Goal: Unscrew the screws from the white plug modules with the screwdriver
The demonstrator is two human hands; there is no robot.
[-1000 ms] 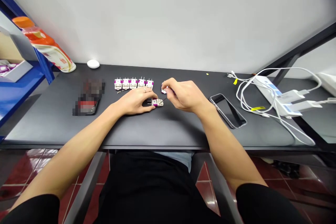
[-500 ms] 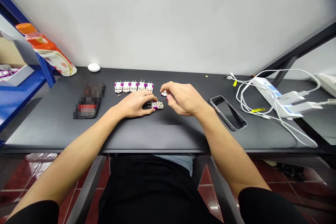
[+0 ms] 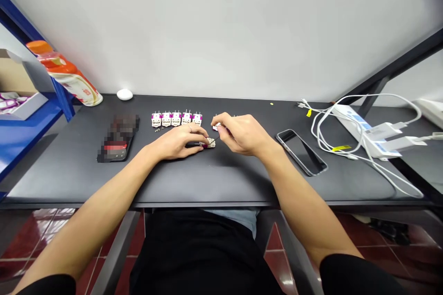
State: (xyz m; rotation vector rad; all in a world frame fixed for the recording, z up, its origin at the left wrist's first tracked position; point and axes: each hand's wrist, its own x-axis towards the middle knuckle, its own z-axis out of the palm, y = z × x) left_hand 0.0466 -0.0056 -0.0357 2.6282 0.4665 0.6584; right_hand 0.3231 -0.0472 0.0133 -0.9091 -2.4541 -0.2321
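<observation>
On the dark table my left hand grips a small white and purple plug part with its fingertips, holding it low against the surface. My right hand is closed on a thin screwdriver, whose shaft slants down to that part; most of the handle is hidden by the fingers. Several similar plug parts stand in a row with their pins pointing away, behind my left hand. Tiny screws lie in front of the row. Another white piece is partly hidden behind my right hand.
A phone lies right of my hands, near white cables and a power strip. To the left are a dark, blurred-out device, a white oval object, an orange-capped bottle and an open box on a blue shelf.
The whole view has shifted slightly, with the table lower in the picture. My left fingers now cover more of the plug part. The screwdriver still meets it, and its red handle is more hidden.
</observation>
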